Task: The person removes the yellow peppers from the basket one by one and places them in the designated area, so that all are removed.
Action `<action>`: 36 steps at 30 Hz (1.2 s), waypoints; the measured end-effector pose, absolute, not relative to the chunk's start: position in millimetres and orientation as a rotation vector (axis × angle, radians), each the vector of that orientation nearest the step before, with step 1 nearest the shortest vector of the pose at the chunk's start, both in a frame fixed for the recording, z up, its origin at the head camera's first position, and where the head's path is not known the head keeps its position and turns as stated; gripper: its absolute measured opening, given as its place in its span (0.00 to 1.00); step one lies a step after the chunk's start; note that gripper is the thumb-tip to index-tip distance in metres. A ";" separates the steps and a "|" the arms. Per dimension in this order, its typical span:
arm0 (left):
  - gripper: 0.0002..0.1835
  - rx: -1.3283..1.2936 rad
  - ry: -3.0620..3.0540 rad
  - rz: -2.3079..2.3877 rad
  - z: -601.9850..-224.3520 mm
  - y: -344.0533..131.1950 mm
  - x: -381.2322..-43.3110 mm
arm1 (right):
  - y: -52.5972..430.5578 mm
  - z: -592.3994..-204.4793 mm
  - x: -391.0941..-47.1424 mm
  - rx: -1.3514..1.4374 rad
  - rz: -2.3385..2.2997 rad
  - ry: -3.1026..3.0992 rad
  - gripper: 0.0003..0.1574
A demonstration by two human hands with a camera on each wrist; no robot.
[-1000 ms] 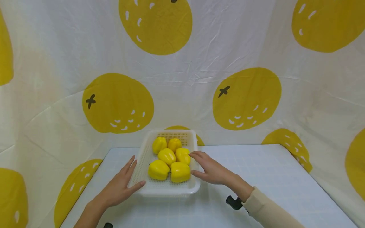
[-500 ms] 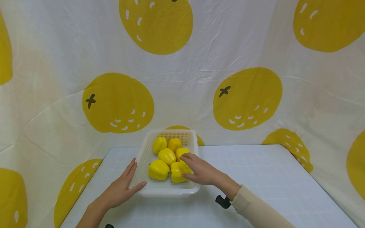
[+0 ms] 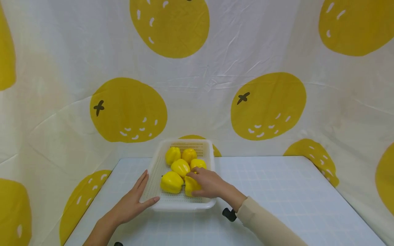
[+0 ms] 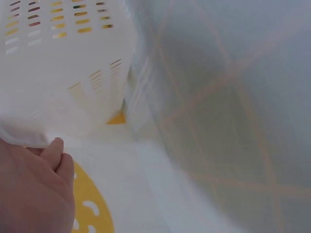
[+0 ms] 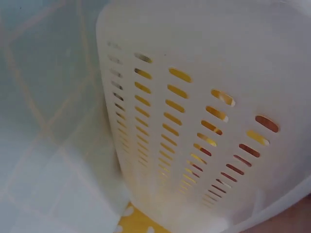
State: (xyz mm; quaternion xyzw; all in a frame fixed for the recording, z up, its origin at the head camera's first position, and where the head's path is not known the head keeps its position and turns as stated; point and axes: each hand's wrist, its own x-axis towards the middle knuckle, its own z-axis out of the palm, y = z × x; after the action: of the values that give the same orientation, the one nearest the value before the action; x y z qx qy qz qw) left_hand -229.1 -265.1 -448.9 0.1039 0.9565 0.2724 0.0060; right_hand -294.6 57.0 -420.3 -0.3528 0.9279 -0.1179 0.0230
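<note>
A white perforated plastic basket (image 3: 197,206) holds several yellow bell peppers. My left hand (image 3: 130,205) holds the basket's left rim near its front corner, thumb over the rim and fingers along the outside. In the left wrist view, the left hand's fingers (image 4: 53,155) touch the basket's rim from outside. My right hand (image 3: 209,184) reaches over the right rim, its fingers and thumb around the front-right yellow bell pepper (image 3: 190,186). That pepper's right part is hidden by the hand. At the right wrist, the basket's slotted side (image 5: 194,39) fills most of the view.
Another bell pepper (image 3: 171,182) lies just left of the held one, with more behind it. The basket stands on a table with a pale blue checked cloth (image 3: 277,198). A white curtain (image 3: 197,109) printed with yellow fruit hangs behind.
My right hand has moved left from the basket's right rim, onto the front-right bell pepper, and its fingers have closed around it. My left hand stays at the left rim.
</note>
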 end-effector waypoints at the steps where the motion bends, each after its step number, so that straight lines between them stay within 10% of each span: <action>1: 0.60 0.321 2.991 0.860 -448.6 -265.0 -229.1 | 55.4 -420.8 -295.5 -1.096 -0.337 2.883 0.40; 36: 0.61 0.358 2.990 0.914 -449.2 -264.3 -228.7 | 57.6 -421.5 -298.1 -1.044 -0.815 2.857 0.42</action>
State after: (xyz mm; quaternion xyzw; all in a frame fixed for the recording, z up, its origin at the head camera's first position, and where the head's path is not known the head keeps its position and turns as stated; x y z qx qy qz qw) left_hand -228.7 -264.3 -449.2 0.1136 0.9501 0.2904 -0.0025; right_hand -298.1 57.6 -421.5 -0.3314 0.9073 -0.2588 -0.0039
